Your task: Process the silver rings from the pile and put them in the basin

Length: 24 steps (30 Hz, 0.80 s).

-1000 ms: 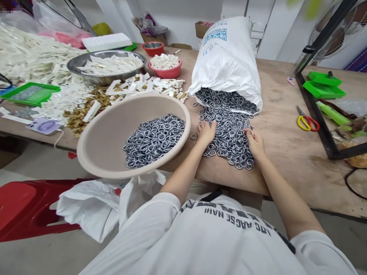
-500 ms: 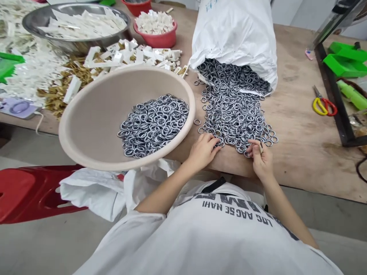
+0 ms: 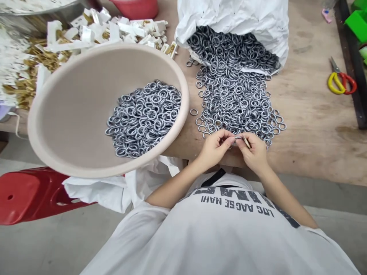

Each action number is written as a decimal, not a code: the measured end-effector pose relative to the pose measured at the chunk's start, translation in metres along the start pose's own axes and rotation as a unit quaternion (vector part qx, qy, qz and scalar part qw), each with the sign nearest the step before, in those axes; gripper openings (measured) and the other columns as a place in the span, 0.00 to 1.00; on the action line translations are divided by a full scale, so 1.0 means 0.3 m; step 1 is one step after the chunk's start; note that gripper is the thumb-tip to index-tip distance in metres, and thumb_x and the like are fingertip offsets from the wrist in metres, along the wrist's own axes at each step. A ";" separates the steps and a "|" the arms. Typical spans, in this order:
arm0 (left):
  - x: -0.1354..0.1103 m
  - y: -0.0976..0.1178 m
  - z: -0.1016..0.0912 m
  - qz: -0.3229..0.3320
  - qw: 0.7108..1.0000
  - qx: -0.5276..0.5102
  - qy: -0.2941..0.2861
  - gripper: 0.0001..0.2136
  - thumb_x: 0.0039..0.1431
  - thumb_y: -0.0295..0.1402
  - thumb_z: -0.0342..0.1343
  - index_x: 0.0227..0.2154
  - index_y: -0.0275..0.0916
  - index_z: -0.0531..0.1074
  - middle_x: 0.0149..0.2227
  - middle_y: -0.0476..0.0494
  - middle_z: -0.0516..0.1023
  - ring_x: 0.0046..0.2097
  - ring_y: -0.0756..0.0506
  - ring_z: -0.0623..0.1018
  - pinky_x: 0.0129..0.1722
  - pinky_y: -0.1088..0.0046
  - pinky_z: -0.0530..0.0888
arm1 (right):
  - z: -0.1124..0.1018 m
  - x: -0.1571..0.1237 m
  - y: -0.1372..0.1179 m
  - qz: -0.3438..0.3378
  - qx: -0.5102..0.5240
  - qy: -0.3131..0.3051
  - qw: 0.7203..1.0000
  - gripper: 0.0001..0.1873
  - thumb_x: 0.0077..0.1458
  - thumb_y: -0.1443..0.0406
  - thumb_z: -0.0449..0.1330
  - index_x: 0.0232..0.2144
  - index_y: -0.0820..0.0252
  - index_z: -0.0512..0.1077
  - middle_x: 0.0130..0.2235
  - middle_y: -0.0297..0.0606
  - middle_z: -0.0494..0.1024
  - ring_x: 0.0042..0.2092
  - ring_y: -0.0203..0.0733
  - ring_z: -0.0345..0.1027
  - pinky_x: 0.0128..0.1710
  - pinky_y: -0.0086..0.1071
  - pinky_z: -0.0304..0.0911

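Together, our left hand (image 3: 214, 149) and right hand (image 3: 252, 153) grip a small metal ring (image 3: 237, 139) between pinched fingers. It sits just below a loose spread of grey rings (image 3: 237, 101) on the bench (image 3: 309, 114).

Wide basin (image 3: 71, 110) holding metal rings (image 3: 143, 120) left, loose rings (image 3: 237, 99) before sack (image 3: 232, 19), scissors (image 3: 341, 80) right on workbench (image 3: 309, 126)

- Rings (image 3: 237, 95): glossy grey metal, smooth
- Basin (image 3: 65, 114): matt beige plastic, smooth
- Sack (image 3: 232, 15): white woven plastic, creased
- Counter (image 3: 309, 122): bare wood, rough and scuffed
- Scissors (image 3: 341, 84): glossy yellow and red plastic handles, metal blades
- Stool (image 3: 28, 194): glossy red plastic
- Shirt (image 3: 223, 236): matt white cloth
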<state>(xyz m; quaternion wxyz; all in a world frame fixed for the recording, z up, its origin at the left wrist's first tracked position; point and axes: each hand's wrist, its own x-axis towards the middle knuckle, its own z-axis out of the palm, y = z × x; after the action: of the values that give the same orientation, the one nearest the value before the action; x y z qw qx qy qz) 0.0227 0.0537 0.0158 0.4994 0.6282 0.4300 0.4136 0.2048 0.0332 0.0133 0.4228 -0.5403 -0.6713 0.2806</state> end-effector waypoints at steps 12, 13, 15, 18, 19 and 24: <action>0.003 0.034 0.047 -0.123 0.968 -0.216 -0.040 0.18 0.64 0.49 0.54 0.31 0.39 0.65 0.28 0.51 0.67 0.29 0.52 0.67 0.29 0.76 0.65 | -0.021 0.008 -0.040 0.112 0.212 -0.005 0.971 0.16 0.60 0.50 0.64 0.43 0.54 0.75 0.31 0.31 0.74 0.28 0.34 0.65 0.28 0.29 0.62; -0.004 0.042 0.052 -0.133 0.962 -0.232 -0.049 0.18 0.64 0.50 0.55 0.30 0.39 0.65 0.27 0.51 0.66 0.29 0.52 0.67 0.28 0.77 0.65 | -0.023 0.006 -0.053 0.112 0.222 -0.009 0.969 0.16 0.58 0.52 0.66 0.42 0.53 0.74 0.34 0.32 0.76 0.30 0.35 0.67 0.31 0.30 0.65; -0.017 0.056 0.061 -0.144 0.957 -0.244 -0.065 0.20 0.63 0.51 0.55 0.29 0.38 0.65 0.27 0.51 0.66 0.28 0.53 0.67 0.26 0.78 0.64 | -0.027 0.007 -0.072 0.114 0.236 -0.019 0.965 0.15 0.56 0.53 0.68 0.39 0.53 0.73 0.35 0.32 0.77 0.33 0.36 0.70 0.34 0.31 0.67; -0.033 0.072 0.072 -0.155 0.950 -0.260 -0.075 0.21 0.63 0.52 0.54 0.28 0.38 0.65 0.24 0.52 0.65 0.25 0.54 0.64 0.24 0.78 0.62 | -0.040 0.014 -0.082 0.109 0.227 -0.022 0.967 0.13 0.59 0.52 0.65 0.35 0.55 0.72 0.33 0.31 0.76 0.32 0.36 0.69 0.34 0.31 0.66; -0.036 0.077 0.074 -0.164 0.944 -0.276 -0.074 0.21 0.63 0.52 0.55 0.28 0.38 0.64 0.24 0.52 0.65 0.24 0.54 0.63 0.24 0.78 0.61 | -0.047 0.013 -0.084 0.101 0.211 -0.019 0.972 0.14 0.61 0.52 0.63 0.35 0.56 0.72 0.32 0.32 0.75 0.32 0.36 0.68 0.34 0.31 0.65; -0.039 0.108 0.073 -0.231 0.891 -0.389 -0.032 0.21 0.59 0.51 0.60 0.28 0.39 0.62 0.22 0.55 0.60 0.22 0.56 0.58 0.21 0.80 0.57 | -0.071 -0.024 -0.104 0.001 0.023 -0.045 0.999 0.16 0.66 0.51 0.55 0.37 0.56 0.72 0.32 0.34 0.75 0.31 0.37 0.66 0.32 0.32 0.59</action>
<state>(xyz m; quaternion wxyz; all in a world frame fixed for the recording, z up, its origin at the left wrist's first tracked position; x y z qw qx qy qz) 0.0444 0.0323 0.0432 0.7990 0.2792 0.3513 0.4003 0.2085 0.0165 0.0476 0.4044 -0.5176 -0.6825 0.3205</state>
